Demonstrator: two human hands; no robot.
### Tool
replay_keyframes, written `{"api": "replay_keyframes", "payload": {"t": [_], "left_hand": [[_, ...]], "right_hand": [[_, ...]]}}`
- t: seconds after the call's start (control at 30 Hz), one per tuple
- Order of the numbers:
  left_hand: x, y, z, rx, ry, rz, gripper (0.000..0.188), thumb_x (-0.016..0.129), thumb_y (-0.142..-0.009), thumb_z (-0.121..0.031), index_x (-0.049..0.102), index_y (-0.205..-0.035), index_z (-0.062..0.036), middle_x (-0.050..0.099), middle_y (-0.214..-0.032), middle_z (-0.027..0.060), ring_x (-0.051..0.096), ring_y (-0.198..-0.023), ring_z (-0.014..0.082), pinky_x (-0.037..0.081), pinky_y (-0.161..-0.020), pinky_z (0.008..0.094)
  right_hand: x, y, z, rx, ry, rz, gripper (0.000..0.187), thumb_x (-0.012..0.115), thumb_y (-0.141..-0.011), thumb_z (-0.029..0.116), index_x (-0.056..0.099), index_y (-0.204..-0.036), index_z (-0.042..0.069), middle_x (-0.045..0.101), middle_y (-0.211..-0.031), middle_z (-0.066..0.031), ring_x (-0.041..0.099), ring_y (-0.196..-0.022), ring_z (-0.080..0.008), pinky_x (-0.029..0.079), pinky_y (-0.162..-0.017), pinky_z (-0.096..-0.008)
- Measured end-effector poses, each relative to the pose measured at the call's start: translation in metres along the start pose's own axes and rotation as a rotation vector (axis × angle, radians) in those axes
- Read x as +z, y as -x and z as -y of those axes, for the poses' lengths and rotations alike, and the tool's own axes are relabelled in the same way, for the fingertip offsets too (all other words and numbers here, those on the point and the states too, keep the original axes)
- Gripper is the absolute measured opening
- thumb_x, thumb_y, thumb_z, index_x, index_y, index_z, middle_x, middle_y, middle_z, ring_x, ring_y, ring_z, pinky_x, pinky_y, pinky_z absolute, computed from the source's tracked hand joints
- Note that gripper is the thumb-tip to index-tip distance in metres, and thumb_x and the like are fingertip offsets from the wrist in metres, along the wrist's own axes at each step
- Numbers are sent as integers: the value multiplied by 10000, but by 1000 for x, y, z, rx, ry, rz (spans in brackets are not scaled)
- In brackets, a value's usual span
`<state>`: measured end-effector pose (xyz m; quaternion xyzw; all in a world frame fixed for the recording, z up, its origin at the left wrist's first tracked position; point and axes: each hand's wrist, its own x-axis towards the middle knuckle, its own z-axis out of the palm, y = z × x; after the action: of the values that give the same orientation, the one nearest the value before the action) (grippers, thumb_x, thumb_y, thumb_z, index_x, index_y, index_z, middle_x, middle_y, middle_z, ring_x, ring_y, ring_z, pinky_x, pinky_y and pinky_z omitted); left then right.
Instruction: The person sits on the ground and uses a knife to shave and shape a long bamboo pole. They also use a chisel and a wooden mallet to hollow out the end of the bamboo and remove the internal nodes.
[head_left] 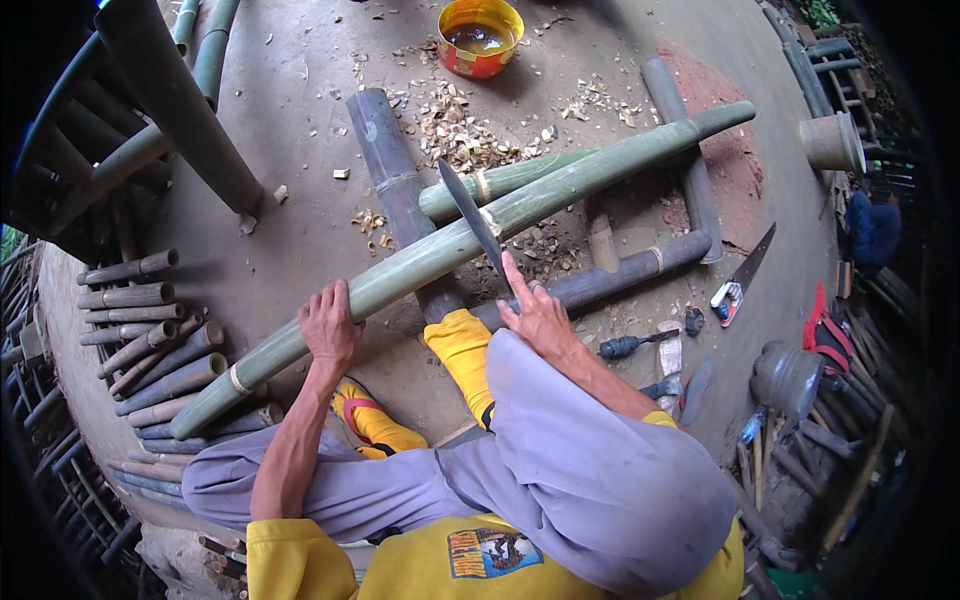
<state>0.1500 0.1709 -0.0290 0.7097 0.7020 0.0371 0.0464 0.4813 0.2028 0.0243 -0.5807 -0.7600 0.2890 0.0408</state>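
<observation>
A long green bamboo pole (375, 283) slants from my lap at the lower left up to the far right. My left hand (331, 325) is closed over its near part. In my right hand (538, 315) is a long-bladed knife (467, 212); the index finger stretches toward the blade and the handle is hidden in my grip. The blade lies across the pole, close to a pale cut node. Behind it a second green bamboo piece (520, 183) lies alongside. Both rest on a dark bamboo frame (388, 150) on the floor.
Wood chips (465, 130) litter the floor near a red-yellow tin (478, 40) holding liquid. Rightward lie a handsaw (742, 280), a dark-handled tool (625, 345) and a plastic jug (785, 378). Cut bamboo lengths (170, 380) are piled left, below a dark bamboo stand (180, 100).
</observation>
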Motion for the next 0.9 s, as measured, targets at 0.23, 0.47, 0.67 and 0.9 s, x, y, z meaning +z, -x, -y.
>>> {"api": "replay_keyframes", "payload": {"t": [0.23,0.47,0.67,0.9], "left_hand": [[-2,-2,-3,-21,14,6,703,833,-540,-166,532,-1174,-113,603,-1068,52,577,-993,246,429,-858,412],[-4,1,-6,-18,-8,-19,697,836,-536,-174,536,-1162,-117,603,-1063,51,579,-999,244,431,-866,414],[-20,-20,0,-50,124,207,604,802,-540,-201,563,-1088,-119,633,-1015,76,620,-966,298,488,-806,433],[-26,-28,5,-65,249,386,540,783,-541,-216,563,-1017,-87,641,-958,117,623,-937,344,492,-804,449]], "right_hand": [[-13,-8,1,50,105,5,781,613,-898,235,172,-1542,232,596,-830,-289,659,-642,-426,551,-540,-530],[-26,-19,-9,130,74,10,727,582,-930,225,185,-1539,199,596,-858,-293,659,-657,-420,550,-548,-518],[9,5,-7,-139,72,13,743,603,-924,258,189,-1540,214,612,-842,-302,650,-657,-437,546,-543,-519],[11,-24,-10,27,-226,-198,774,625,-904,288,178,-1536,292,579,-799,-274,628,-655,-470,538,-562,-550]]}}
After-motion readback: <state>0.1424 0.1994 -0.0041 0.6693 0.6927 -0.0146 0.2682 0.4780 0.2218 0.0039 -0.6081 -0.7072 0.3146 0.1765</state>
